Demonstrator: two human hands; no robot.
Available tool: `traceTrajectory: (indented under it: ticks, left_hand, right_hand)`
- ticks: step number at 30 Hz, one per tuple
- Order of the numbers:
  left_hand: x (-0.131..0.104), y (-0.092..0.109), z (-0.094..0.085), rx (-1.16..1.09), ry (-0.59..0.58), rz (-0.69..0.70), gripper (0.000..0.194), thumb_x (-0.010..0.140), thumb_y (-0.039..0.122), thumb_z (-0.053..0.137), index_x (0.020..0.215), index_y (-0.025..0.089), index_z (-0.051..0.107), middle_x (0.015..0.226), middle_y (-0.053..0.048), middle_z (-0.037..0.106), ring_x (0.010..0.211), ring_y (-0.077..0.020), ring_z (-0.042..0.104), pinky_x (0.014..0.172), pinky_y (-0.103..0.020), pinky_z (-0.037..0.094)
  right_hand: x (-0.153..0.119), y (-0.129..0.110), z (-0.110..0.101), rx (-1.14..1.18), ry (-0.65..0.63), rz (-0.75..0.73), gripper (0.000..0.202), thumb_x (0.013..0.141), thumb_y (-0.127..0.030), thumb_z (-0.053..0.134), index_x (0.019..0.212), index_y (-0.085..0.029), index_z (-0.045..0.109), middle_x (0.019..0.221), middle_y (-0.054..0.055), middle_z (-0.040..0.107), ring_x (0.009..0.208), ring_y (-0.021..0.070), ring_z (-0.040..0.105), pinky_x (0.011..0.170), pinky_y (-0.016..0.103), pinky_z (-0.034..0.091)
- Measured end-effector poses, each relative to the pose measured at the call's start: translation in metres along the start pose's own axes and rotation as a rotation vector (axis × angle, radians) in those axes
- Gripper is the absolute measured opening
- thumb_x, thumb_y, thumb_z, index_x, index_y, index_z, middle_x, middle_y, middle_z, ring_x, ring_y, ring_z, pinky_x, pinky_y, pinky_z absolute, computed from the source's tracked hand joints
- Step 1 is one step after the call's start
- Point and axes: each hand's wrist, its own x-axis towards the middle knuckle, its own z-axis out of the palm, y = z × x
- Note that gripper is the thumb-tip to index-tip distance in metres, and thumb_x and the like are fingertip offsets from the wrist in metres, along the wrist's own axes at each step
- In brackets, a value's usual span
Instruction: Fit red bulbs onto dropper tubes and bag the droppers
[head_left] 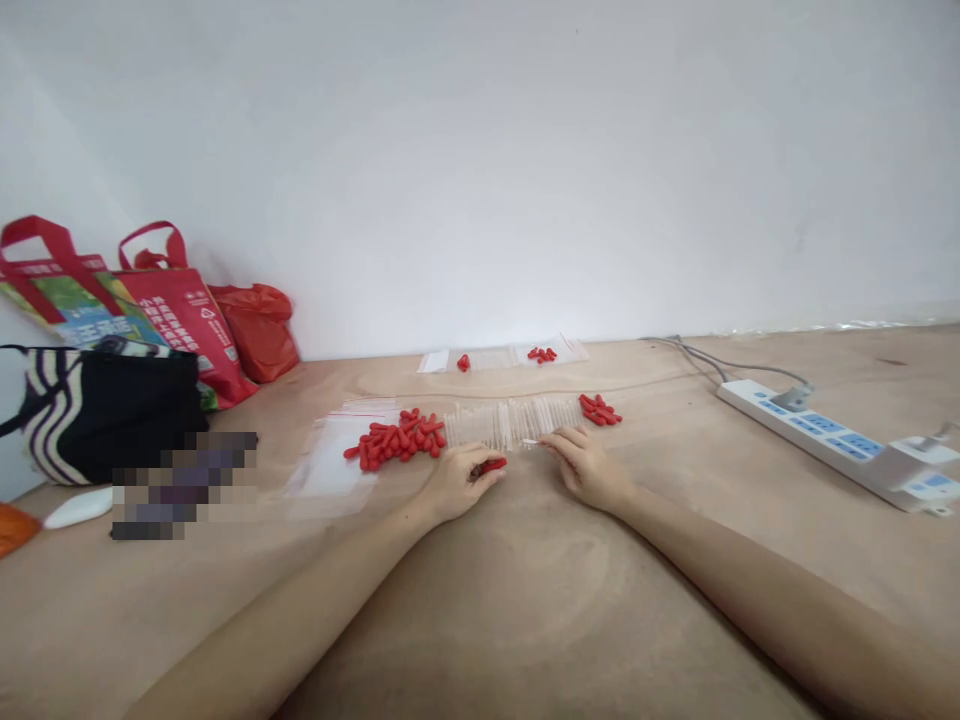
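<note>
My left hand is closed around a small red rubber piece, whose end sticks out between thumb and fingers. To its right, my right hand pinches a thin clear tube with a whitish tip pointing left. Behind both hands lies a row of thin clear tubes, side by side on the table. A heap of red rubber pieces, each with a rounded end, lies left of the row. A smaller red pile is at its right end.
Clear plastic bags lie under and beside the heap. Farther back are another bag and more red pieces. A white power strip with cables stands right. Shopping bags, a black bag and a blurred-out item are left.
</note>
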Motion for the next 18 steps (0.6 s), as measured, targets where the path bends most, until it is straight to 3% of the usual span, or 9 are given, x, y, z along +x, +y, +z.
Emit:
traceTrajectory:
  ticks: [9, 18]
  left_hand:
    - [0.0019, 0.0023, 0.0007, 0.016, 0.035, 0.007, 0.017, 0.079, 0.027, 0.052, 0.086, 0.017, 0.064, 0.075, -0.002, 0.063, 0.06, -0.0116, 0.054, 0.058, -0.023, 0.044]
    - [0.0036, 0.0001, 0.0022, -0.035, 0.066, 0.019, 0.016, 0.079, 0.025, 0.053, 0.085, 0.016, 0.064, 0.079, -0.003, 0.063, 0.068, -0.0135, 0.057, 0.064, -0.025, 0.046]
  right_hand:
    - [0.0016, -0.0057, -0.0004, -0.051, -0.047, -0.033, 0.023, 0.085, -0.023, 0.036, 0.089, -0.017, 0.058, 0.08, 0.007, 0.06, 0.072, 0.0148, 0.052, 0.072, 0.032, 0.032]
    - [0.0044, -0.0095, 0.0023, -0.055, -0.077, -0.053, 0.022, 0.084, -0.023, 0.039, 0.088, -0.017, 0.059, 0.077, 0.005, 0.061, 0.071, 0.0142, 0.052, 0.074, 0.032, 0.029]
